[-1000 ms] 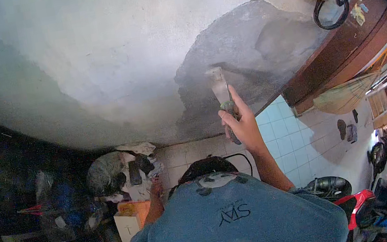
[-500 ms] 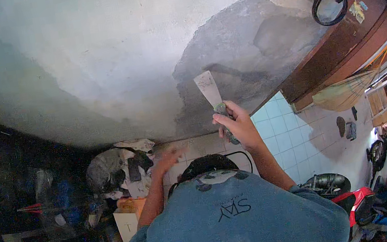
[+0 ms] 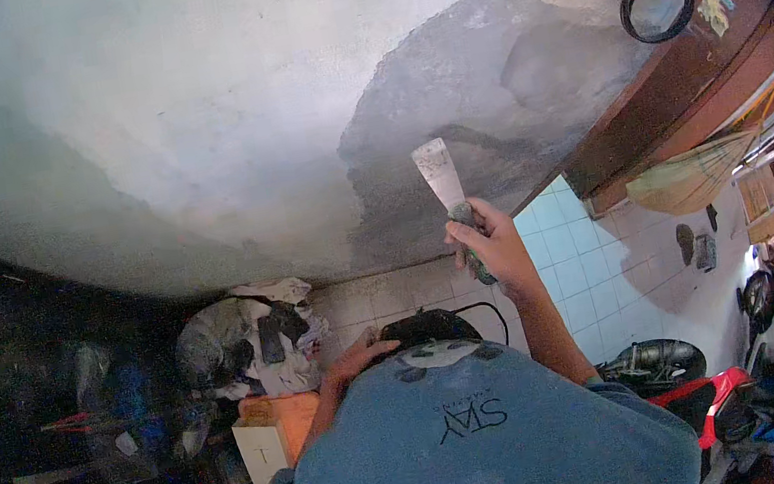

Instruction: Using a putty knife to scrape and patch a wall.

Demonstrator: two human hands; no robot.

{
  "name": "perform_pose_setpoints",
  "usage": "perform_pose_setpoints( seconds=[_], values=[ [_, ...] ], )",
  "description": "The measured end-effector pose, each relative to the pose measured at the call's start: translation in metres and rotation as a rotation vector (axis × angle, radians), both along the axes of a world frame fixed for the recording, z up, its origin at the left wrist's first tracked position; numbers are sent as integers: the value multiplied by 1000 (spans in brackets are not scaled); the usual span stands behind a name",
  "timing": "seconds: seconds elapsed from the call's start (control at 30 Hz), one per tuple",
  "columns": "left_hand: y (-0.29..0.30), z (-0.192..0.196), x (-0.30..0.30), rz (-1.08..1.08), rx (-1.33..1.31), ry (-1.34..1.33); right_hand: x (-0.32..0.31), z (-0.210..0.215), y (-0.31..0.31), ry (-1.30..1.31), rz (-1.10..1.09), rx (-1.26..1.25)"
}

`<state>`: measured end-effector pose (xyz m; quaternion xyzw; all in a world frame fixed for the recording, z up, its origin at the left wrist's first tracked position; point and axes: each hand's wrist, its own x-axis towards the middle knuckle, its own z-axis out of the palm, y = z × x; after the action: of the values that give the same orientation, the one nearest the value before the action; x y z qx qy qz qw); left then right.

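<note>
My right hand [image 3: 494, 245] is closed round the dark green handle of a putty knife [image 3: 440, 176]. Its pale, smudged blade points up, in front of the wall [image 3: 215, 117]. Behind the blade spreads a rough grey patch [image 3: 443, 81] with a darker streak across it; whether the blade touches the wall I cannot tell. Down by my waist, my left hand [image 3: 357, 356] rests with fingers stretched out against a black thing [image 3: 421, 328] at the front of my blue shirt. A black cord [image 3: 484, 308] loops from that black thing, whose kind is unclear.
Crumpled cloths [image 3: 270, 336] lie at the wall's foot on the left, near an orange and white box [image 3: 262, 444]. Up right, a device with a coiled black cable [image 3: 657, 9] hangs above brown wood trim [image 3: 640, 111]. A red and black motorbike [image 3: 725, 391] stands on the right.
My left hand has dropped from beside the cloths to the black thing at my waist. The right hand and putty knife have shifted slightly right.
</note>
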<state>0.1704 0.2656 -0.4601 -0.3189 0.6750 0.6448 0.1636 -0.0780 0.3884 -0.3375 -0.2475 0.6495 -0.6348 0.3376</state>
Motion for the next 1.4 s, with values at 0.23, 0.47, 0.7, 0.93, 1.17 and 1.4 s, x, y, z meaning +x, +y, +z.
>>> perform_pose_setpoints(
  seconds=[0.23, 0.47, 0.7, 0.93, 1.17, 1.4],
  values=[
    [12, -17, 20, -100, -181, 126, 4, 14, 0, -38, 18, -1],
    [-6, -37, 11, 9, -60, -54, 8, 21, 3, -177, 9, -57],
    [-45, -28, -10, 399, -297, 81, -8, 43, -13, -119, 59, 47],
    [-57, -70, 15, 282, -599, 142, -15, 72, -57, 56, 56, -33],
    [-37, -108, 55, 565, -164, 94, -23, 99, -59, 287, -94, 162],
    [-46, -134, 60, 558, -436, 91, -33, 90, -43, 431, -125, 213]
  ],
)
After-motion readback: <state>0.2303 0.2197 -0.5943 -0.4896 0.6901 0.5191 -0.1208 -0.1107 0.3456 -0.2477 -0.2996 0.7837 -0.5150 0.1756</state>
